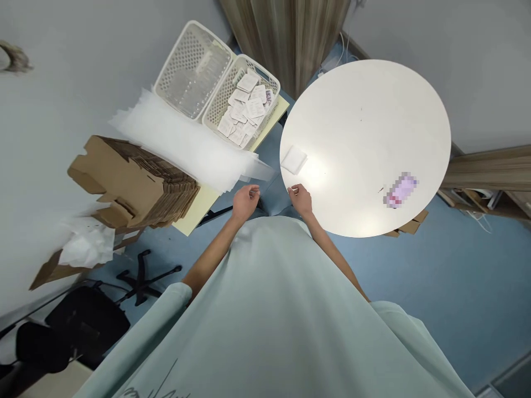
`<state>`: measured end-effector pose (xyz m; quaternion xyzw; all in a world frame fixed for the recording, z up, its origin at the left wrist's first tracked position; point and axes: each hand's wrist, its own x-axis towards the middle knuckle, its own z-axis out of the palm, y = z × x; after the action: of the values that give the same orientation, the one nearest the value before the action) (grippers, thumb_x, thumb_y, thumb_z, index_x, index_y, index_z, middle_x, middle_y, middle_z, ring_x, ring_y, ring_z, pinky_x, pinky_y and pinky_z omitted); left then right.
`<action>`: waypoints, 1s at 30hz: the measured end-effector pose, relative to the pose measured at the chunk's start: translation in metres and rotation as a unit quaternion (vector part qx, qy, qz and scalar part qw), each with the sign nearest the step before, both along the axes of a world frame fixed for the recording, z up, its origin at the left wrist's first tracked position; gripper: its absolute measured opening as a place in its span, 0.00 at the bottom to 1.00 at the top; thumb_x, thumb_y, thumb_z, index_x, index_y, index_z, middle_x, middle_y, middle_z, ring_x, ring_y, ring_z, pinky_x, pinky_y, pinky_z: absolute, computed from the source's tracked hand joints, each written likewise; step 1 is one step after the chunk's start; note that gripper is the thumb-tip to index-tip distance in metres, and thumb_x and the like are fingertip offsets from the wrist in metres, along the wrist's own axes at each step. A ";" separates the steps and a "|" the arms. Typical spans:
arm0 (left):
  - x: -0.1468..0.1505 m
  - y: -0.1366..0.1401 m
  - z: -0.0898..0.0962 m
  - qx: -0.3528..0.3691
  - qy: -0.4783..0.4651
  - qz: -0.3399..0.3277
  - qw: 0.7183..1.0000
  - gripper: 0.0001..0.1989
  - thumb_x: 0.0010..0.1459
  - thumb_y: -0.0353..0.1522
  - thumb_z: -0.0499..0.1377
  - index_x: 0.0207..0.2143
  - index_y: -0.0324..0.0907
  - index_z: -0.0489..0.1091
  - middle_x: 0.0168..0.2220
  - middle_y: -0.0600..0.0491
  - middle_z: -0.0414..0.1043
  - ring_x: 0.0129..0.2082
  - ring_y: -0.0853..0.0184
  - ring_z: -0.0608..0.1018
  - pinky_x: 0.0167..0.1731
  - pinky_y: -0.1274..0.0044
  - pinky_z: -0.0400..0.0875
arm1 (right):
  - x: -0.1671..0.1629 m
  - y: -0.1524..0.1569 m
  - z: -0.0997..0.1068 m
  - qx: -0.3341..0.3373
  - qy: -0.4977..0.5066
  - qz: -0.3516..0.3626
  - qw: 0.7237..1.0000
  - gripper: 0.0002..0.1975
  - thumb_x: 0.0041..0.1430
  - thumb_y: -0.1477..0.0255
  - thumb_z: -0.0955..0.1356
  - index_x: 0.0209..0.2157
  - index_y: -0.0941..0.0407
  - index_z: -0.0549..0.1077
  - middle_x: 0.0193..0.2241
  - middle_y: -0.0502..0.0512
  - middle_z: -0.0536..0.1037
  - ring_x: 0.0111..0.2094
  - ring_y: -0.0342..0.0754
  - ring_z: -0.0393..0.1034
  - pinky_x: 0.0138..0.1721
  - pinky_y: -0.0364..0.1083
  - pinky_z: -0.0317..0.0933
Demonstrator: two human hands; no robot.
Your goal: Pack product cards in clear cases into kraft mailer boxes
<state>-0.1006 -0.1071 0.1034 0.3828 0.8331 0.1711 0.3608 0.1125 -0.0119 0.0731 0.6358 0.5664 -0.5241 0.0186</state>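
Pad (294, 160), white, flat and roughly square, lies at the left edge of the round, glossy white tabletop (365, 121) that fills much of the upper right of the frame. Just below the pad, near the middle of the frame, the right hand (301, 199) hangs beside the table's rim, its fingers loosely curled inward, the thumb side turned toward the other hand; I cannot tell whether the fingertips meet or pinch anything. The left hand (246, 202), left of it and apart from it, is curled in a similar way, and its fingertips are equally hard to read. Nearest to that hand, a broad pile of thin, translucent white sheets (182, 141) spreads across the pale yellow board (199, 207) at upper left. Above the sheets stand two white perforated plastic baskets (172, 52) side by side, the left one with clear plastic pieces, the right one heaped with white printed packets (248, 113). Folded brown cardboard boxes (133, 188) stand packed together at left. A blurred purple oblong item (401, 189) lies at the tabletop's lower right, and a black wheeled chair (89, 315) sits at lower left.
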 end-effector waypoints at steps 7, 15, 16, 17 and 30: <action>-0.029 -0.006 0.015 0.078 -0.054 -0.020 0.995 0.15 0.68 0.31 0.58 0.52 0.45 0.80 0.52 0.46 0.88 0.48 0.57 0.88 0.55 0.65 0.84 | -0.035 -0.030 0.020 0.061 0.022 -0.008 0.998 0.11 0.77 0.62 0.68 0.52 0.51 0.77 0.46 0.57 0.89 0.47 0.55 0.84 0.52 0.52 0.73; -0.124 -0.076 0.030 0.158 -0.065 0.061 0.983 0.14 0.70 0.35 0.58 0.52 0.44 0.79 0.51 0.45 0.87 0.51 0.58 0.87 0.59 0.66 0.83 | -0.107 -0.077 0.052 0.116 0.019 0.045 0.992 0.15 0.77 0.62 0.68 0.56 0.53 0.77 0.46 0.58 0.89 0.47 0.55 0.84 0.55 0.52 0.73; -0.142 -0.090 0.030 0.160 -0.046 0.068 0.984 0.14 0.70 0.35 0.58 0.52 0.43 0.79 0.52 0.44 0.86 0.53 0.57 0.87 0.60 0.65 0.82 | -0.117 -0.084 0.057 0.121 0.018 0.057 0.991 0.15 0.77 0.61 0.68 0.57 0.53 0.77 0.46 0.59 0.89 0.48 0.55 0.84 0.56 0.52 0.73; -0.162 -0.104 0.030 0.160 -0.020 0.073 0.984 0.14 0.70 0.35 0.57 0.53 0.44 0.78 0.54 0.43 0.86 0.55 0.56 0.86 0.63 0.64 0.81 | -0.127 -0.090 0.062 0.124 0.017 0.069 0.990 0.16 0.77 0.61 0.68 0.57 0.54 0.77 0.47 0.59 0.89 0.48 0.55 0.84 0.56 0.52 0.73; -0.313 -0.213 -0.011 0.113 0.087 0.073 0.987 0.16 0.67 0.42 0.62 0.51 0.44 0.80 0.56 0.38 0.81 0.62 0.41 0.79 0.67 0.52 0.73 | -0.248 -0.145 0.106 0.135 -0.014 0.243 0.961 0.16 0.80 0.65 0.68 0.63 0.54 0.77 0.53 0.60 0.89 0.54 0.54 0.85 0.58 0.50 0.73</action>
<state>-0.4136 -0.3200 0.0920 0.3724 0.8623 0.2559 0.2285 -0.1352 -0.1566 0.1789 0.4831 0.7686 -0.4138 0.0674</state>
